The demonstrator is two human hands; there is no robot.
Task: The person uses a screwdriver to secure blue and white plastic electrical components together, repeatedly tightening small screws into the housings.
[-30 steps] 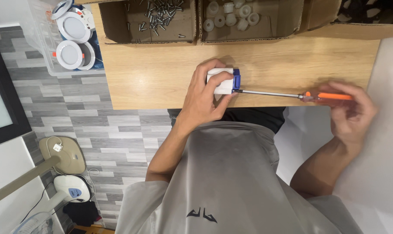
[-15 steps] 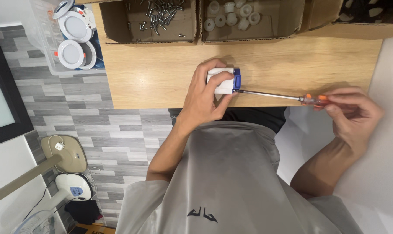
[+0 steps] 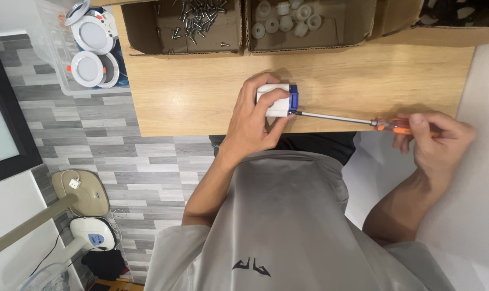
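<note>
Since a second ago the right hand has rolled over the orange screwdriver handle, fingers now curled tight around it, more handle hidden; shaft tip stays at the blue end of the small white block, so the turning looks mid-way. Left hand unmoved, fingers wrapped closed on the block, pinning it to the wooden table near its front edge. Far side: cardboard box of screws, box of white caps. Left: clear bin of round white lamps, grey plank floor
</note>
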